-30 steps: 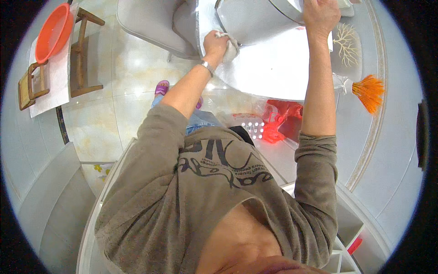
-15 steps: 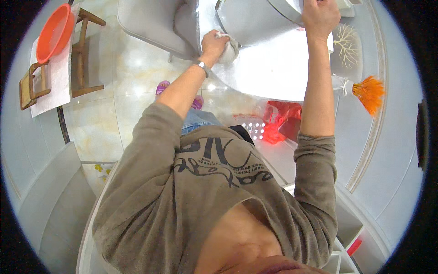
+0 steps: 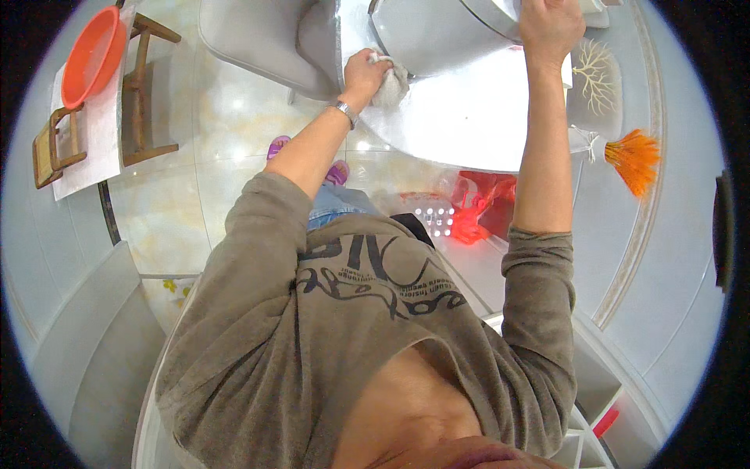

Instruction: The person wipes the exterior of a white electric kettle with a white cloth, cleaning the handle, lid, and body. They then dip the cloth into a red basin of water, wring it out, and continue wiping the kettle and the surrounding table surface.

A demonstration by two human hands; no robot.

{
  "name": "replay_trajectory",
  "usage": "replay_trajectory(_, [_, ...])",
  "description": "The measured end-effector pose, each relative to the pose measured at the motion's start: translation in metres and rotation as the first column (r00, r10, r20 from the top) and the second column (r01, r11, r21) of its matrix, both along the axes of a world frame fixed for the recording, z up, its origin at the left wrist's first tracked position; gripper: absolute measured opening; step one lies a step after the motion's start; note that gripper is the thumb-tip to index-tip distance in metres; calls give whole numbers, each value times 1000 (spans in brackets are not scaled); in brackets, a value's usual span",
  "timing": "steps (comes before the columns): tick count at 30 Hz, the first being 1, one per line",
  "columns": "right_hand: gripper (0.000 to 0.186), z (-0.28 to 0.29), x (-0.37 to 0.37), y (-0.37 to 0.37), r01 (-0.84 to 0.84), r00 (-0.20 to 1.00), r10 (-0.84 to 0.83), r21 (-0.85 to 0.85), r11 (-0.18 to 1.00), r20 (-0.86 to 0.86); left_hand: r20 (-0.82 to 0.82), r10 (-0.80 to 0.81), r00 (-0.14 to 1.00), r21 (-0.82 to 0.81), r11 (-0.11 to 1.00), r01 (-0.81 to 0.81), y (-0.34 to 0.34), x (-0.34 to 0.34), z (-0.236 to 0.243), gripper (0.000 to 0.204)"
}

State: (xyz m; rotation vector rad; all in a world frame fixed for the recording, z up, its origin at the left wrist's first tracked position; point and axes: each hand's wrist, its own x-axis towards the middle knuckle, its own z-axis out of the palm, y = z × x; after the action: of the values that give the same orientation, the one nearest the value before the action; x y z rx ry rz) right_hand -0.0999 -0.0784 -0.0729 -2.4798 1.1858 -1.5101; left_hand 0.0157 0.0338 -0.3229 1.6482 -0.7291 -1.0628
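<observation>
My left hand (image 3: 362,78) is closed on a crumpled off-white cloth (image 3: 393,86), resting against the pale, glossy surface of a white table (image 3: 453,133) with a curved edge. Just beyond the cloth is a smooth grey piece (image 3: 433,39) with dark curved edges. My right hand (image 3: 551,33), at the top edge of the view, has its fingers curled beside this piece; what they grip is too hidden to name. A grey chair (image 3: 266,43) stands against the table's left side.
A red basin (image 3: 94,59) and wooden stools (image 3: 144,148) are at the left. Orange dried stalks (image 3: 629,160) and a white branch ornament (image 3: 595,78) are at the right. Red bags (image 3: 476,215) lie beneath the table's near edge. White compartments (image 3: 594,399) are at lower right.
My left hand and the cloth have shifted a little leftward and up along the surface. My right hand has stayed almost in the same place.
</observation>
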Motion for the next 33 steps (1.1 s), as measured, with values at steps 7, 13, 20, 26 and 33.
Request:
replay_trajectory(7, [31,0,0,-2,9,999,-10,-34,999,-30,5,15,1000,10,1000,-15,-1,-3,-6,19])
replay_trajectory(13, [31,-1,-1,-4,-8,1000,8,-16,1000,-10,-214,1,977,-46,999,-11,8,-4,15,19])
replay_trajectory(20, [32,0,0,-4,20,1000,-20,-11,1000,-24,91,-18,996,106,994,8,-1,-2,13,21])
replay_trajectory(26, [32,-1,-1,-4,4,1000,-6,-46,999,-27,-272,12,962,-36,999,-22,10,-6,21,20])
replay_trajectory(33, [32,-1,0,-3,32,999,-34,-49,998,-41,-265,51,963,63,997,-35,5,1,20,21])
